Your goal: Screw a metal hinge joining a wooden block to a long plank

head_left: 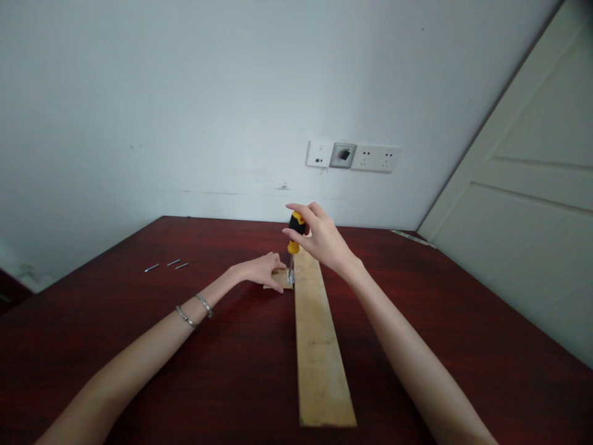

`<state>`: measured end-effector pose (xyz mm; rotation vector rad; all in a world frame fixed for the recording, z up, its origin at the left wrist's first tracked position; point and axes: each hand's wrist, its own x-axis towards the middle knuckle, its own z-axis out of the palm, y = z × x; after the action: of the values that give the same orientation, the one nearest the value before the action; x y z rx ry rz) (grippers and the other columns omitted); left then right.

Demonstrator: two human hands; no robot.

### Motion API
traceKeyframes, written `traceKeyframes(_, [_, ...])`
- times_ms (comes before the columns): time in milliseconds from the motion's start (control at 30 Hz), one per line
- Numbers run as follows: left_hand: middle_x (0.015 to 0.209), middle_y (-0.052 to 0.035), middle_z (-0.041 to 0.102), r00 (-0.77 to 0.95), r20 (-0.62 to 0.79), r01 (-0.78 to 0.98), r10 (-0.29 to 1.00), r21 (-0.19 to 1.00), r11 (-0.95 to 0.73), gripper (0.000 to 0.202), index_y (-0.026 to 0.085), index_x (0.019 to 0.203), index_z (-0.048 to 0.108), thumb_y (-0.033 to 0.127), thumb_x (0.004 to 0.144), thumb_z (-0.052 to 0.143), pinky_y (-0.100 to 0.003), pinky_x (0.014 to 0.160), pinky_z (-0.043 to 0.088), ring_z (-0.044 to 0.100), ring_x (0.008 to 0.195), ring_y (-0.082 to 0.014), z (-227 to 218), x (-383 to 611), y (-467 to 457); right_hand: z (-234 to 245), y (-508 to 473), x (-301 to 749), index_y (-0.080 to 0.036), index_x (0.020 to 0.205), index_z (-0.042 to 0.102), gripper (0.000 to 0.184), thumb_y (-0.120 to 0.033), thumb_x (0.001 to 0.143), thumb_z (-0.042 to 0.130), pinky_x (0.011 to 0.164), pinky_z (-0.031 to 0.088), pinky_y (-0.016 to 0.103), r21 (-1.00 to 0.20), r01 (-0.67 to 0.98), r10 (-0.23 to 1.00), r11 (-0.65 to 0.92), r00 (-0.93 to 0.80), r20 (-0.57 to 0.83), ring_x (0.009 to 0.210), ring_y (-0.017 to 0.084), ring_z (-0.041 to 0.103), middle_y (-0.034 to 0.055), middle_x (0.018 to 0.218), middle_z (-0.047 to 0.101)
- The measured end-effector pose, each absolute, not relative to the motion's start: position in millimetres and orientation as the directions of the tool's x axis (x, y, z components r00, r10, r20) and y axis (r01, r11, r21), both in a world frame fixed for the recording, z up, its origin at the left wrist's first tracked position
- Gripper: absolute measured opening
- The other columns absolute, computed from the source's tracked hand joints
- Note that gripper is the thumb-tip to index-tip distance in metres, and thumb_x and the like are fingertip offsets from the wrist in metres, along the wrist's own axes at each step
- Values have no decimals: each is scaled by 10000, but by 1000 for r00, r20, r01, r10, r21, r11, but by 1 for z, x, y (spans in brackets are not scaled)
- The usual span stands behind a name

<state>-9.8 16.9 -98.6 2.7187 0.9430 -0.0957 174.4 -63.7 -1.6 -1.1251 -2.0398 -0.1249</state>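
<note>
The right hand (324, 241) pinches the round head of a screwdriver (295, 232) between thumb and fingertips, holding it upright. Its handle is glossy yellow and black plastic and its thin steel shaft points down at a small shiny metal piece (290, 276), possibly a bracket, though it is too small to tell. The left hand (262, 270) lies flat on a small block (279, 281) of pale wood, fingers laid out rather than pinching. The block sits just beside the far end of a long, smooth, light plank (319, 346) with square-cut ends. Both lie on a dark red, polished wooden table (185, 371). Three slim metal screws (167, 264) lie well apart to the left
</note>
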Motion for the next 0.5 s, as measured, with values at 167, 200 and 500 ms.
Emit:
traceKeyframes(167, [1071,-92,509,788,-152,615,597,235,-752,763,178,1236,586,641,635,666,-309,823,368,459,981,-267,-98,-10,17,-2,-62,175,-180,1343,421,531,-300,843,550,821,479,369,-289,718,654,634,-297,696,812,192,561,85,1010,553])
traceKeyframes(200, [1073,-91,507,788,-153,615,596,238,-752,766,178,1239,582,641,635,664,-308,824,368,456,981,-266,-98,-10,16,-2,-63,175,-173,1344,419,532,-292,841,544,820,478,373,-286,722,656,630,-296,695,810,194,561,90,1017,559])
traceKeyframes(500, [1024,-73,479,783,-154,621,603,247,-744,764,173,1219,578,654,630,646,-285,807,377,449,962,-242,-97,-10,14,1,-62,179,-176,1272,489,463,-255,820,550,758,509,356,-288,689,595,665,-255,762,822,201,570,87,992,560])
